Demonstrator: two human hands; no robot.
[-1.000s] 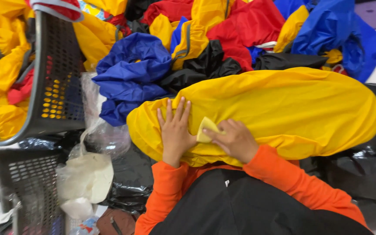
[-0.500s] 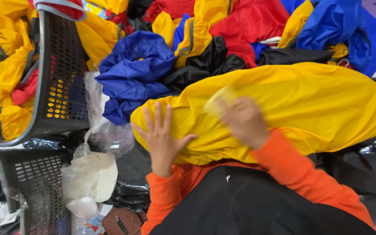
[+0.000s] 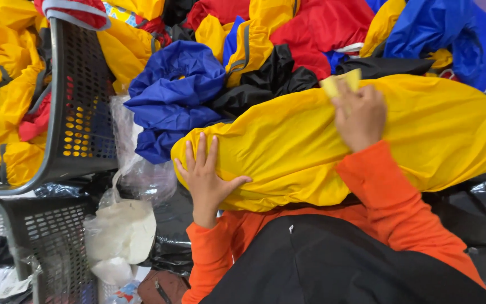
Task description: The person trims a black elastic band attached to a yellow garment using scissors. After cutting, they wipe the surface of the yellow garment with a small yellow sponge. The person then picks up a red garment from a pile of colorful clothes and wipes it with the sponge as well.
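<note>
A big stuffed yellow fabric bundle (image 3: 423, 135) lies across my lap in the head view. My left hand (image 3: 206, 174) rests flat on its near left end, fingers spread. My right hand (image 3: 361, 115) presses a small pale yellow cloth (image 3: 341, 83) against the bundle's far top edge, fingers closed around it. Both arms wear orange sleeves.
A heap of blue (image 3: 175, 95), red (image 3: 322, 28), black and yellow garments lies behind the bundle. A dark grey plastic basket (image 3: 80, 101) holding yellow clothes stands at left, a second basket (image 3: 35, 242) below it. Clear and white plastic bags (image 3: 125, 225) sit beside my left arm.
My right hand has slid the pale yellow cloth from the near middle of the bundle up to its far top edge. My left hand moved slightly left and stays flat.
</note>
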